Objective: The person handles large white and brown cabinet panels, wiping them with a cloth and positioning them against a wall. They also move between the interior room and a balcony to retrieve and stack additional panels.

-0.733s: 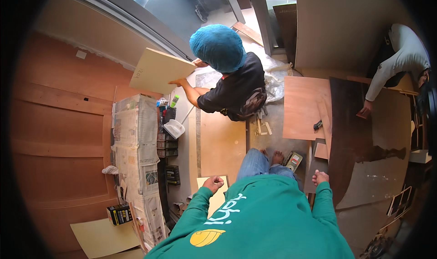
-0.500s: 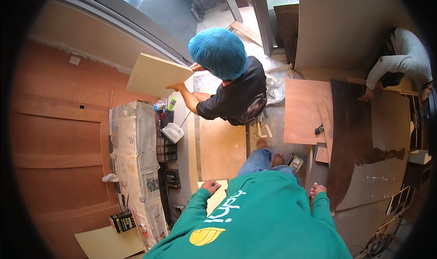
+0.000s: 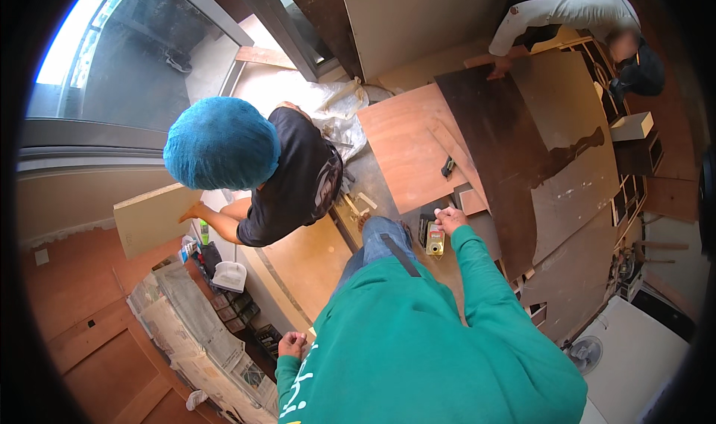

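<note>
My right hand (image 3: 450, 219) hangs low over the floor, fingers curled narrow and loosely, holding nothing I can make out. Just beside it, almost touching, stands a small yellowish bottle (image 3: 435, 240), next to a dark flat box (image 3: 424, 226) on the grey floor. My left hand (image 3: 291, 344) sits at my side, closed into a loose fist; I cannot tell whether anything is in it. Green sleeves and blue-jeaned legs fill the lower middle of the view. Ahead, a person in a blue hair net (image 3: 221, 142) and dark shirt crouches, one hand on a pale board (image 3: 153, 217) held on edge. Brown plywood sheets (image 3: 406, 144) lie to the right. Another person in a light shirt (image 3: 567, 10) leans over a dark panel (image 3: 500, 140).
</note>
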